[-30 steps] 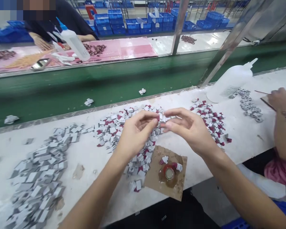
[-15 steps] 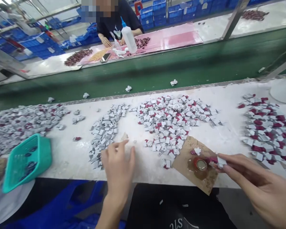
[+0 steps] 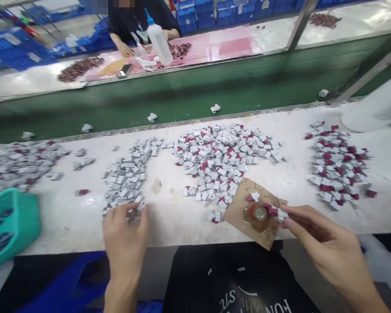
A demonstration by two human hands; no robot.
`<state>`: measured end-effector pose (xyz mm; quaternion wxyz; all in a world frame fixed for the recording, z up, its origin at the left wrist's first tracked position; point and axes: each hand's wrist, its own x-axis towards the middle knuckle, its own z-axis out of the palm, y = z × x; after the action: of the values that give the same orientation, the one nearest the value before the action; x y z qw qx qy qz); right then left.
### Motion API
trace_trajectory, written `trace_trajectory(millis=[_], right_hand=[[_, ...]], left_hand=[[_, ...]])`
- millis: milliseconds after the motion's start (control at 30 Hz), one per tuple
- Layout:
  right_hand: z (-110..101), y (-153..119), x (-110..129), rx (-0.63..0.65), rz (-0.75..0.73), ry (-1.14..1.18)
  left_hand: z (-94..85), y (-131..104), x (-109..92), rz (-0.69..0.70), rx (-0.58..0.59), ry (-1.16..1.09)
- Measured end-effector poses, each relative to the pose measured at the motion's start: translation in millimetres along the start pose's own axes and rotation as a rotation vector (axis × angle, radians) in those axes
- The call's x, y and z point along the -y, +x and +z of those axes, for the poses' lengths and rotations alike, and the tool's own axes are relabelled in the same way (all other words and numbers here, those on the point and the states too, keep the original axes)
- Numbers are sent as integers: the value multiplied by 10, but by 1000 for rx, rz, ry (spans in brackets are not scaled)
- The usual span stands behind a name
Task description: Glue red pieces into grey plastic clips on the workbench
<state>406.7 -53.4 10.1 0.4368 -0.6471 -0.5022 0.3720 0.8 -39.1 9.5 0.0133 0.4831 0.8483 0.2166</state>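
Note:
My right hand [image 3: 319, 243] pinches a small white-and-maroon plastic part [image 3: 282, 214] between thumb and fingers. The part is beside a small round red-rimmed container [image 3: 259, 212] on a stained brown cardboard piece [image 3: 244, 213]. Another white-and-maroon part [image 3: 254, 196] lies on that cardboard. My left hand [image 3: 125, 230] is at the near end of a pile of grey parts [image 3: 127, 176], its thumb and index finger closed around a small grey plastic part [image 3: 142, 205]. Between the hands spreads a larger pile of white and maroon parts [image 3: 215, 161].
A teal basket [image 3: 26, 217] with dark pieces stands at the left, by another grey pile [image 3: 16, 163]. More white-and-maroon parts [image 3: 339, 165] lie at the right. Across a green belt [image 3: 182, 93] carrying scattered parts, another person [image 3: 140, 26] sits near a blue-tipped bottle [image 3: 159, 43].
My left hand has moved left and down to the grey pile, and its fingers have closed. My right hand still holds its part near the red-rimmed container. The whole view has shifted.

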Motion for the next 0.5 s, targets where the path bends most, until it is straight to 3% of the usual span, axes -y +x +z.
trace_trajectory(millis=[133, 267, 500], right_hand=[[2, -43, 54, 7, -38, -37], [44, -67, 116, 37, -54, -28], [109, -69, 119, 82, -101, -71]], left_hand=[[103, -110, -115, -69, 187, -227], [116, -202, -227, -170, 228, -356], [79, -204, -172, -217, 333, -317]])
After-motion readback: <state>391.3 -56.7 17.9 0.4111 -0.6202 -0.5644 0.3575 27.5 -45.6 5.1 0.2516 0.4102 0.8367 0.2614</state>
